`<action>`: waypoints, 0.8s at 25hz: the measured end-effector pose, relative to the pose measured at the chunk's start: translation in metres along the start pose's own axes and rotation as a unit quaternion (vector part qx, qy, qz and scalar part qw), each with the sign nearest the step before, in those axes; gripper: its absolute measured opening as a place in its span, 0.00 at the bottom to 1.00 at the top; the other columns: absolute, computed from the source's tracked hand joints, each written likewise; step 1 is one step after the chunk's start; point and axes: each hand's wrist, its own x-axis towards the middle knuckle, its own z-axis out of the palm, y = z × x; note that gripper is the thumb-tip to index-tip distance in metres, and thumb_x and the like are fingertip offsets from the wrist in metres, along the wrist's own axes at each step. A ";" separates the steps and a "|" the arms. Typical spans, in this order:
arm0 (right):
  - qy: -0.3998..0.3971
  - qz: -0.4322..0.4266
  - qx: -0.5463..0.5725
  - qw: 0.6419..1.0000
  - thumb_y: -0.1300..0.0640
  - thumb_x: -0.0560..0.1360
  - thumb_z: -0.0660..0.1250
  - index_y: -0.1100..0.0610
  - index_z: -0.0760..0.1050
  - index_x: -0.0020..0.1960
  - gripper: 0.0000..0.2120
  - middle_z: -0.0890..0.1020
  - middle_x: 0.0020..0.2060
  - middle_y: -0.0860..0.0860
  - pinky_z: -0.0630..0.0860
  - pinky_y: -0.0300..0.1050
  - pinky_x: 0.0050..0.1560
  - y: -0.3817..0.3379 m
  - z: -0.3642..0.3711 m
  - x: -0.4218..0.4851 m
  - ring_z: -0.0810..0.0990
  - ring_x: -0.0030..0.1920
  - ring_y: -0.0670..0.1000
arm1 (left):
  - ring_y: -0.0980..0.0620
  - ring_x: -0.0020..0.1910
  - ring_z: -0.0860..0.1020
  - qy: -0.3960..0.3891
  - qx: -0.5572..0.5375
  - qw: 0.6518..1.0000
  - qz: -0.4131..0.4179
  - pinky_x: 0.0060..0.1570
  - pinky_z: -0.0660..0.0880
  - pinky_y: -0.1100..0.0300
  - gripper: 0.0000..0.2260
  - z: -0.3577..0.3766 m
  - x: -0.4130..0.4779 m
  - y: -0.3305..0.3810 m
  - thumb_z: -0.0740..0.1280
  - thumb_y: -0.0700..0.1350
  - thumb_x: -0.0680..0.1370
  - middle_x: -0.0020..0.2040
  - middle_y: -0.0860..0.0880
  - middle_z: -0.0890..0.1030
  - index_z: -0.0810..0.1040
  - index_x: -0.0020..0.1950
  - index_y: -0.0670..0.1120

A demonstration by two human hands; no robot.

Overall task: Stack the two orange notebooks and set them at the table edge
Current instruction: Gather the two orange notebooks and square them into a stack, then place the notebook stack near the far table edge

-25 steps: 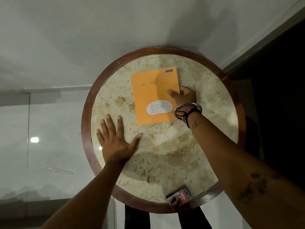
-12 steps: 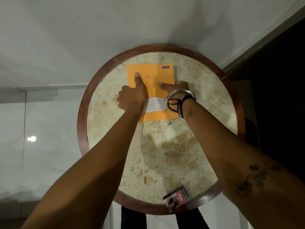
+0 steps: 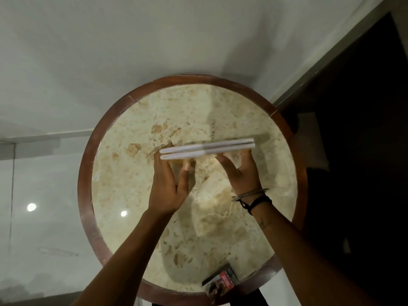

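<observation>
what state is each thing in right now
two orange notebooks: stacked, held edge-on above the table, white page edges facing the camera
left hand: shut on the stack's left end
right hand: fingers supporting the stack's right end
round marble table with wooden rim: bare under the notebooks
small printed box: lying at the near rim

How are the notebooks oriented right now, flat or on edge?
On edge. The two notebooks show only their white page edges, held upright between the left hand and right hand over the table.
</observation>
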 end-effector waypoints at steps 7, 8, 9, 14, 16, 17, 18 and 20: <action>0.071 0.014 0.026 0.997 0.58 0.76 0.70 0.59 0.71 0.68 0.22 0.80 0.61 0.59 0.82 0.42 0.49 -0.013 -0.053 0.082 0.82 0.56 0.56 | 0.58 0.39 0.72 0.054 0.009 0.993 -0.103 0.38 0.66 0.73 0.10 0.055 0.080 0.055 0.74 0.48 0.78 0.42 0.42 0.78 0.83 0.50 0.40; 0.069 0.030 -0.022 0.997 0.55 0.76 0.70 0.58 0.72 0.67 0.22 0.80 0.61 0.59 0.82 0.41 0.45 -0.012 -0.064 0.098 0.82 0.54 0.56 | 0.55 0.35 0.72 0.053 -0.012 0.989 -0.140 0.35 0.66 0.70 0.11 0.067 0.092 0.063 0.75 0.47 0.77 0.40 0.39 0.80 0.83 0.46 0.38; 0.065 0.057 -0.070 0.994 0.52 0.75 0.70 0.57 0.73 0.66 0.22 0.80 0.60 0.59 0.83 0.43 0.43 -0.009 -0.074 0.112 0.82 0.54 0.56 | 0.52 0.33 0.72 0.047 -0.031 0.983 -0.176 0.33 0.68 0.64 0.13 0.078 0.103 0.069 0.75 0.46 0.76 0.38 0.36 0.81 0.82 0.43 0.35; 0.074 0.161 -0.152 0.972 0.50 0.73 0.71 0.60 0.77 0.58 0.19 0.79 0.60 0.60 0.82 0.53 0.49 0.018 -0.095 0.149 0.82 0.55 0.61 | 0.46 0.32 0.71 0.010 0.008 0.955 -0.295 0.35 0.71 0.51 0.21 0.122 0.127 0.073 0.78 0.48 0.73 0.33 0.37 0.76 0.77 0.38 0.30; 0.092 0.167 -0.201 0.961 0.48 0.72 0.72 0.61 0.77 0.58 0.21 0.74 0.62 0.59 0.80 0.55 0.55 0.028 -0.095 0.150 0.77 0.60 0.61 | 0.45 0.31 0.74 0.010 0.041 0.954 -0.296 0.36 0.73 0.54 0.20 0.130 0.130 0.070 0.77 0.49 0.74 0.33 0.40 0.79 0.78 0.38 0.32; 0.105 0.163 -0.226 0.955 0.47 0.72 0.72 0.60 0.76 0.59 0.21 0.72 0.63 0.59 0.77 0.53 0.54 0.030 -0.095 0.148 0.75 0.60 0.61 | 0.46 0.29 0.73 0.005 0.059 0.954 -0.292 0.34 0.71 0.56 0.20 0.132 0.130 0.069 0.76 0.49 0.75 0.31 0.42 0.78 0.77 0.36 0.34; 0.115 0.157 -0.240 0.951 0.47 0.72 0.72 0.60 0.76 0.59 0.22 0.70 0.63 0.58 0.74 0.51 0.52 0.031 -0.095 0.144 0.74 0.60 0.61 | 0.48 0.28 0.71 0.002 0.079 0.956 -0.283 0.33 0.67 0.58 0.21 0.133 0.129 0.068 0.75 0.51 0.76 0.29 0.45 0.75 0.74 0.33 0.37; 0.137 0.132 -0.247 0.950 0.47 0.72 0.72 0.61 0.76 0.60 0.23 0.69 0.65 0.59 0.73 0.53 0.55 0.026 -0.098 0.134 0.72 0.62 0.62 | 0.49 0.27 0.70 0.001 0.100 0.963 -0.250 0.32 0.64 0.58 0.22 0.129 0.119 0.073 0.73 0.54 0.77 0.29 0.48 0.72 0.71 0.32 0.42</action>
